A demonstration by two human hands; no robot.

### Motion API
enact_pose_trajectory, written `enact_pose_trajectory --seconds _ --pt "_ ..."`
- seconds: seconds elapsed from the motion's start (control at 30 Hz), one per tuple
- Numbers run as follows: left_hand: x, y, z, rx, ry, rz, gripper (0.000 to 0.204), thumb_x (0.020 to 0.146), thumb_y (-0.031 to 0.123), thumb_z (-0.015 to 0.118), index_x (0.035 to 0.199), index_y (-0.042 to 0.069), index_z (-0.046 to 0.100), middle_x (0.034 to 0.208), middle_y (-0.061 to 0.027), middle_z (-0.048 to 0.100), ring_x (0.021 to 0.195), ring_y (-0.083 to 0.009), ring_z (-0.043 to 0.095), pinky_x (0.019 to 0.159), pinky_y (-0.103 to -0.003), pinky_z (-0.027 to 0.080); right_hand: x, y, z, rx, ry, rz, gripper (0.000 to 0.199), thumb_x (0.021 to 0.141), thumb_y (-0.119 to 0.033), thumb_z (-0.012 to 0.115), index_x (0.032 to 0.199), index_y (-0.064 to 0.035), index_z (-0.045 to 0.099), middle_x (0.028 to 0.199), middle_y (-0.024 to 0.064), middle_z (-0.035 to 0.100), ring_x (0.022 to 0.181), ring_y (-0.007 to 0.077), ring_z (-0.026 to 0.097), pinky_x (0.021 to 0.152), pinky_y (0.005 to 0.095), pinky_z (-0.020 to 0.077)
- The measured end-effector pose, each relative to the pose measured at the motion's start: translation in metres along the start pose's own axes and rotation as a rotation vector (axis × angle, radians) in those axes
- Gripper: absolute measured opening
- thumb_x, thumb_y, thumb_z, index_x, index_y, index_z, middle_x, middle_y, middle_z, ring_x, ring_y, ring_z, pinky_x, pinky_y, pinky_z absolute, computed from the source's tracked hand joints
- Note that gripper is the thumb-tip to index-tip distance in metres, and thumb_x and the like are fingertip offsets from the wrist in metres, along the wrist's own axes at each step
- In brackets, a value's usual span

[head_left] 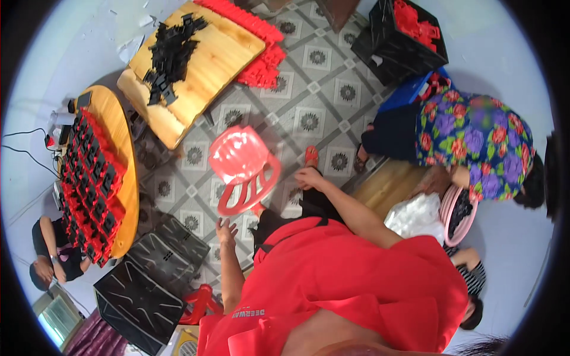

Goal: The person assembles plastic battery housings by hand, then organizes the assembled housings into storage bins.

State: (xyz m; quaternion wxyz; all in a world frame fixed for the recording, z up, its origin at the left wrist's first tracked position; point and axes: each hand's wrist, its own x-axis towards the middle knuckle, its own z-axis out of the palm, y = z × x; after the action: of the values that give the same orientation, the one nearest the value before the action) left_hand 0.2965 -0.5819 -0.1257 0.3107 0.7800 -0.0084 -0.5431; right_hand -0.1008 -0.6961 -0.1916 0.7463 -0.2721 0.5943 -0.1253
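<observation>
I see my left hand [225, 228] open, fingers spread and holding nothing, just below the red plastic chair [244, 169], which tilts on the tiled floor [323, 95]. It looks light, stiff and smooth (I'd take its slatted backrest). My right hand [309, 177], fingers loosely curled and empty, hovers just beside its rim.

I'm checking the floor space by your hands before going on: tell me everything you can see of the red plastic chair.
The red plastic chair looks like glossy moulded plastic, with a rounded seat and a back cut by vertical slots. It is tipped rather than upright, seat towards the upper left, back towards the lower right, over the patterned tile floor. Its legs are not visible. The left hand is open just below it, the right hand beside its back; neither clearly touches it.
</observation>
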Motion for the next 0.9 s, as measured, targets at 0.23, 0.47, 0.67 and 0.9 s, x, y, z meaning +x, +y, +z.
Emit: enact_pose_trajectory --seconds 0.23,0.47,0.67,0.9 --pt "0.028 0.032 0.133 0.701 0.449 0.095 0.077 0.072 0.036 0.074 0.142 0.025 0.043 0.143 -0.0178 0.037 0.129 -0.0436 0.034 0.107 -0.049 0.033 -0.047 -0.028 -0.255 -0.076 0.478 -0.041 0.023 0.089 -0.015 0.059 0.108 -0.0047 0.063 0.076 0.0030 0.062 0.059 0.0122 0.058 0.050 0.0248 0.0478" --pt "0.007 0.103 0.260 0.783 0.417 -0.033 0.074 0.068 0.040 0.076 0.136 0.026 0.049 0.147 -0.0243 0.025 0.135 -0.0445 0.025 0.109 -0.051 0.029 0.002 -0.142 -0.337 0.254 0.553 -0.173 0.030 0.087 -0.015 0.062 0.115 -0.0033 0.061 0.085 0.0060 0.065 0.067 0.0141 0.063 0.054 0.0277 0.0507" --pt "0.035 0.163 0.374 0.405 0.101 -0.069 0.063 0.080 0.026 0.068 0.138 0.014 0.044 0.119 -0.0118 0.060 0.117 -0.0346 0.053 0.086 -0.051 0.047 0.059 -0.292 -0.378 0.238 0.403 -0.183 0.034 0.088 -0.016 0.062 0.118 -0.0007 0.058 0.086 0.0071 0.066 0.071 0.0146 0.064 0.059 0.0276 0.0513" --pt "0.118 0.300 0.522 0.326 -0.552 0.340 0.048 0.085 0.028 0.065 0.124 0.004 0.051 0.096 -0.0128 0.064 0.066 -0.0186 0.061 0.055 -0.028 0.048 0.120 -0.373 -0.513 -0.030 0.381 -0.195 0.033 0.087 -0.019 0.063 0.116 -0.0031 0.060 0.084 0.0072 0.066 0.067 0.0151 0.064 0.055 0.0287 0.0513"
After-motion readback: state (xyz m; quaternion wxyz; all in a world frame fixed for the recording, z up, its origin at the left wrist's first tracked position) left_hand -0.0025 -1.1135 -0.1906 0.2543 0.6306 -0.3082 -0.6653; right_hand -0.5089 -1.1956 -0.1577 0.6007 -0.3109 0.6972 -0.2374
